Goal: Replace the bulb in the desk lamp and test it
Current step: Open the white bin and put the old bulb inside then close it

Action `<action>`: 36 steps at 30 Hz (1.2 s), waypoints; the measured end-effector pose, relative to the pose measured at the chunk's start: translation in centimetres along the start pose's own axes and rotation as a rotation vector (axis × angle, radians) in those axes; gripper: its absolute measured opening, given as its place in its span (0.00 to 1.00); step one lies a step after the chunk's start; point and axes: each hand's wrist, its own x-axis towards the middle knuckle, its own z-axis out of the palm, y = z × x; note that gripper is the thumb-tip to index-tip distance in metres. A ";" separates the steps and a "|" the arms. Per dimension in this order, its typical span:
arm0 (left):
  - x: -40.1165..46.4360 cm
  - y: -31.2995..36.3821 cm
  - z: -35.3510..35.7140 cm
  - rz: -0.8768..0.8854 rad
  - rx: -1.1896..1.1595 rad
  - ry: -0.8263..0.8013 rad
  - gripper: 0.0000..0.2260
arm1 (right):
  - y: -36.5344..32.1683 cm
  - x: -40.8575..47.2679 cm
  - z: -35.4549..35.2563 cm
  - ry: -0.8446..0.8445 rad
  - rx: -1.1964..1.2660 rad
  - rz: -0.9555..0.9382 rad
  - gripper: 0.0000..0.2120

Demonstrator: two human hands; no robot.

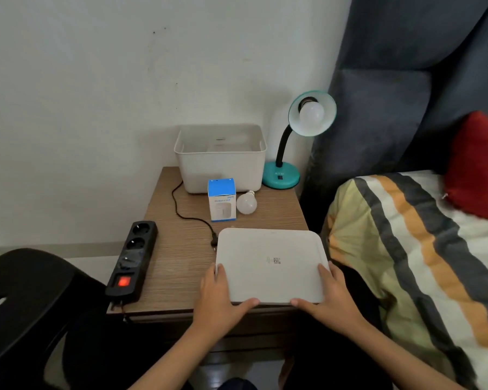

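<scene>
The small brown surface is crowded, and its front edge runs just under both hands. The left hand and the right hand each hold a front corner of a flat white lid, with each grip closed on it, fingers on top and thumbs along the near edge. The lid lies at 5 o'clock on the surface and its right side reaches the surface's right edge, just beside the striped bed. A black power strip with a red switch hangs partly over the left edge at 8 o'clock. The only bare room is the strip between it and the lid, where a black cord and its plug lie. At 12 o'clock stands an open white bin. The teal desk lamp stands at 1 o'clock on the back right corner, its shade tipped up with a white bulb in it, not lit. A spare bulb lies on its side near the middle, touching a small blue and white box.
</scene>
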 end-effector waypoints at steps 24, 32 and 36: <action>0.3 -1.2 0.7 -0.093 0.062 -0.086 0.39 | 0.2 1.3 1.5 -0.131 -0.102 0.083 0.53; 4.6 -1.0 -3.0 0.001 -0.109 0.216 0.30 | -4.1 4.8 1.9 0.121 -0.049 -0.074 0.37; 11.6 -0.7 -6.8 0.018 -0.159 0.365 0.26 | -8.0 9.1 2.8 0.133 0.078 -0.122 0.29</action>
